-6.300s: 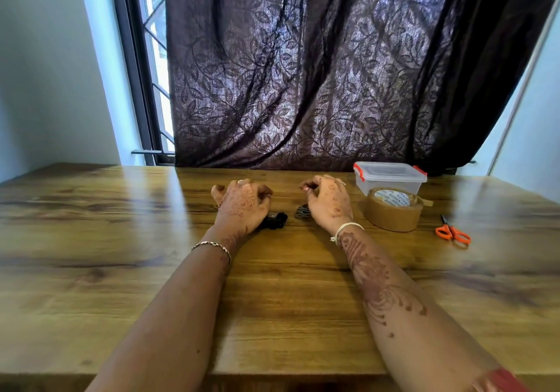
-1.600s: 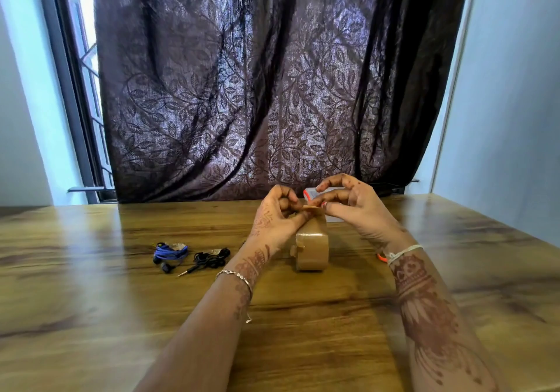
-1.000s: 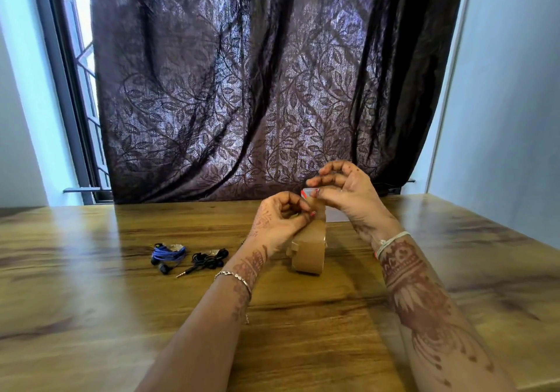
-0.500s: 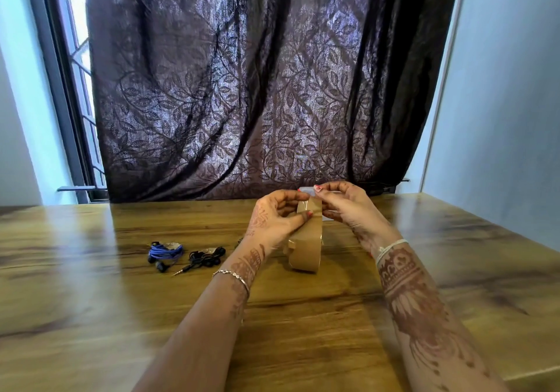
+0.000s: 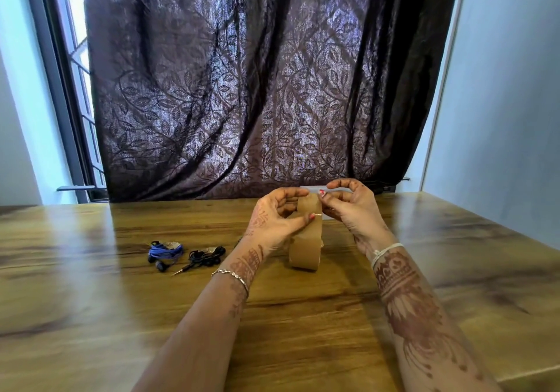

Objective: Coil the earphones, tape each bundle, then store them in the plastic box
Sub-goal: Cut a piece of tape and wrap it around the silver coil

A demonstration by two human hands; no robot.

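Observation:
A brown tape roll (image 5: 305, 246) stands on edge on the wooden table (image 5: 91, 300). My left hand (image 5: 274, 222) grips the top of the roll, thumb pressed on its face. My right hand (image 5: 348, 205) pinches the loose tape end at the top of the roll. To the left lie a coiled blue earphone bundle (image 5: 165, 252) and a coiled black earphone bundle (image 5: 207, 257) with its jack sticking out. The plastic box (image 5: 315, 187) is mostly hidden behind my hands; only a pale sliver of it shows.
A dark patterned curtain (image 5: 257, 88) hangs behind the table's far edge. A window (image 5: 72, 58) is at the left and a pale wall at the right. The table's right edge runs diagonally near my right forearm.
My hands have lifted the roll onto its edge and worked at its top. In the last half second my right fingers shifted slightly on the tape end; the earphone bundles stayed put.

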